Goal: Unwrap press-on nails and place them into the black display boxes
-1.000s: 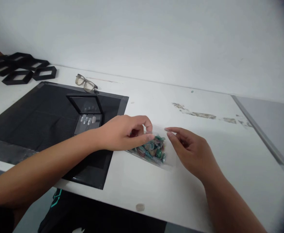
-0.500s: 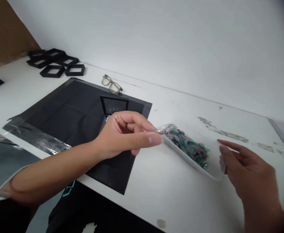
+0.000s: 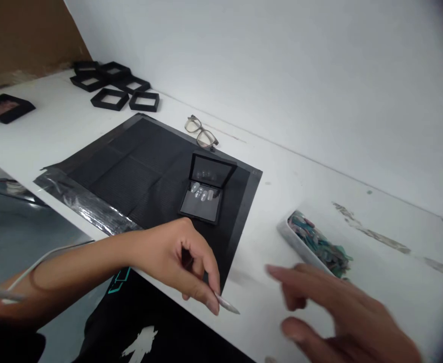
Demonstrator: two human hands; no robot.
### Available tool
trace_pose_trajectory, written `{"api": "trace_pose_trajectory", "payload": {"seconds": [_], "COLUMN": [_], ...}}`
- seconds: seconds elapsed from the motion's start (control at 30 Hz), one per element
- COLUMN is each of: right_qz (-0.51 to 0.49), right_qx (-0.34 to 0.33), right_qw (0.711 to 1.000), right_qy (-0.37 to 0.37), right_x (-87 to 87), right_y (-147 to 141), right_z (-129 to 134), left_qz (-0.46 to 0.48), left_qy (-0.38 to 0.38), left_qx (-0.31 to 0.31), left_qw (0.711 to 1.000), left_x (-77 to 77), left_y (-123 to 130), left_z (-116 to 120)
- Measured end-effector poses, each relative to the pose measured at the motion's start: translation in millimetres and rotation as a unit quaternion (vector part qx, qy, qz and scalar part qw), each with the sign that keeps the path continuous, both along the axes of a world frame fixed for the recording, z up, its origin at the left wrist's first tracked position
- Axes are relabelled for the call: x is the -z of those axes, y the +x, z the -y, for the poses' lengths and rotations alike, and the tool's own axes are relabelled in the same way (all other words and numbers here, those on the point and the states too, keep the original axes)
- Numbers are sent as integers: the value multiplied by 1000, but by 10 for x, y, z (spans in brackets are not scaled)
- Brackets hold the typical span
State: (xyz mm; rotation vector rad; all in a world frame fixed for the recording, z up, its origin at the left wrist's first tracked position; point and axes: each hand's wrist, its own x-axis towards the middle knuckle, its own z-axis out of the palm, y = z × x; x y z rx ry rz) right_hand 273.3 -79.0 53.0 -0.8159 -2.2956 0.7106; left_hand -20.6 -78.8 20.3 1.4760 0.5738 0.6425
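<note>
The left hand pinches a slim, pointed pale nail tip between thumb and forefinger, holding it above the tabletop, just inside the near edge and close to the near right corner of a black mat. The right hand, blurred, is spread, its thumb well apart from the forefinger; it reaches in over the right part of the tabletop from the near side. Just beyond its fingers sits a white tray heaped with coloured nail tips, mostly green and teal, its near right end hidden behind that hand. Near the mat's right edge stands a black case with its lid raised, a short row of pale nail tips lying inside below the lid. Glasses rest between the mat's far edge and the tabletop's far edge, which meets the wall. Toward the tabletop's far left corner lie six black frames bunched together, and another black frame with something pinkish inside lies apart from them at the left. Shiny tape runs along the mat's near edge.
</note>
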Motion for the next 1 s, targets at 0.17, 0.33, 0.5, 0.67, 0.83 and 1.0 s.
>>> {"api": "trace_pose_trajectory", "payload": {"seconds": [0.17, 0.33, 0.5, 0.67, 0.83, 1.0], "right_qz": [-52, -101, -161, -190, -209, -199], "right_qx": [-152, -190, -197, -115, -28, 21], "right_qw": [981, 959, 930, 947, 962, 974], "right_qy": [-108, -186, -264, -231, -172, -107], "right_x": [-5, 128, 175, 226, 238, 236], "right_y": [-631, -695, -724, -833, -915, -936], "right_z": [-172, -267, -242, -174, -101, -41], "left_qz": [6, 96, 232, 203, 190, 225], "left_qy": [-102, -206, -249, -230, -228, -230], "left_qx": [3, 34, 60, 47, 19, -31], "left_qw": [995, 973, 938, 951, 955, 946], "left_x": [62, 63, 127, 152, 153, 147], "left_y": [2, 10, 45, 37, 78, 121], "left_z": [13, 35, 36, 14, 24, 32]}}
